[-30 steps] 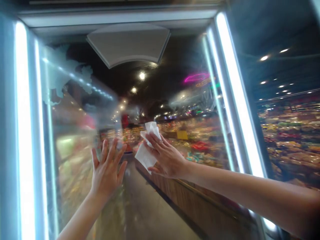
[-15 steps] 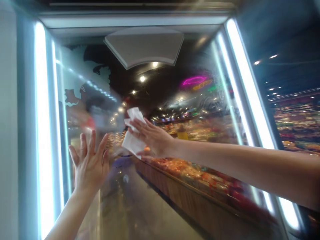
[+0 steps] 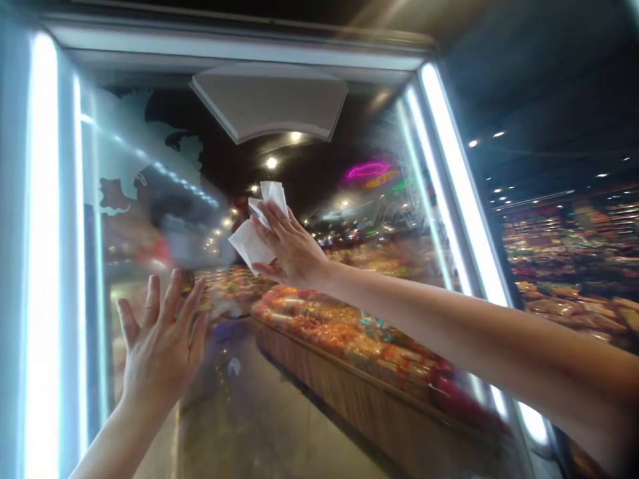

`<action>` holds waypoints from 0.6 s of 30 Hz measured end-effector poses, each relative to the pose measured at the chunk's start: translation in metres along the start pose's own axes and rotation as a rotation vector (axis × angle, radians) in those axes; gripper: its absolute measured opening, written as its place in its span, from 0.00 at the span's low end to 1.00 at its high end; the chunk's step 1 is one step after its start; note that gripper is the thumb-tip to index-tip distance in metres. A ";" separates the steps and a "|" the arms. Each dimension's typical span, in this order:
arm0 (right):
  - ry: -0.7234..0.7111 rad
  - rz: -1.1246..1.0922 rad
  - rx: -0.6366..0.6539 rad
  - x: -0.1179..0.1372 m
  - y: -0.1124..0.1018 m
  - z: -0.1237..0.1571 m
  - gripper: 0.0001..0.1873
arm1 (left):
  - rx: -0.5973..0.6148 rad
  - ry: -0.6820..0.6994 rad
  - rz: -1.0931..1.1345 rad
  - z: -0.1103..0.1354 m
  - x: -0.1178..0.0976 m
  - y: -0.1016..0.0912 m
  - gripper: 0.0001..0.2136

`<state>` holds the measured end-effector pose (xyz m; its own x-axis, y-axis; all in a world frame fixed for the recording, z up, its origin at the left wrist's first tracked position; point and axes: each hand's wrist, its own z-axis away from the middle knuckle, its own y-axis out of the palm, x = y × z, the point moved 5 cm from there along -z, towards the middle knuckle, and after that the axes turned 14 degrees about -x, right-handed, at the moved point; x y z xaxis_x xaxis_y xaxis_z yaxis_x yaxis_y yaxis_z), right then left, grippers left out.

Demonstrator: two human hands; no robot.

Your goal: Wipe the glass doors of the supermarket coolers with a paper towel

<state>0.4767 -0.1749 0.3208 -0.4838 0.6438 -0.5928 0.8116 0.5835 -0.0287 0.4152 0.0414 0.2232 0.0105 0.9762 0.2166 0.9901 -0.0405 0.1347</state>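
A large glass pane [image 3: 309, 313] in a lit frame stands before me, full of reflections. Near its middle, my right hand [image 3: 294, 249] presses a folded white paper towel [image 3: 252, 245] flat against the glass. Parts of the towel stick out above and to the left of the fingers. Lower on the left, my left hand [image 3: 162, 346] has its fingers spread, with nothing in it. It is at the glass, though whether the palm touches cannot be made out.
Bright light tubes run down the left side [image 3: 44, 266] and right side [image 3: 464, 186] of the frame. A pale fan-shaped panel [image 3: 272, 100] shows at the top. Blurred goods displays [image 3: 564, 266] lie beyond on the right.
My right hand and the paper towel have moved up the glass. The view has shifted, so the frame and my left hand appear further left; that hand stays spread.
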 end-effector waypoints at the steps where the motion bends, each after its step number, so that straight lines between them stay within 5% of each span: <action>1: -0.027 -0.009 0.007 -0.002 -0.005 0.011 0.54 | 0.003 0.040 0.020 0.001 -0.012 0.002 0.26; 5: -0.163 -0.064 0.102 -0.013 -0.022 0.060 0.54 | 0.008 0.158 0.139 0.000 -0.055 0.012 0.27; 10: 0.136 0.069 -0.004 -0.063 -0.051 0.082 0.49 | -0.037 0.061 0.102 -0.020 -0.088 0.029 0.27; 14: 0.027 0.026 0.100 -0.069 -0.065 0.126 0.59 | -0.023 0.098 0.206 -0.015 -0.128 0.041 0.33; 18: 0.150 0.116 0.065 -0.126 -0.094 0.148 0.50 | -0.031 0.113 0.171 -0.035 -0.161 0.050 0.33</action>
<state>0.5100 -0.3836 0.2791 -0.4256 0.7742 -0.4685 0.8817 0.4713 -0.0221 0.4582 -0.1248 0.2291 0.1608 0.9246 0.3454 0.9704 -0.2120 0.1158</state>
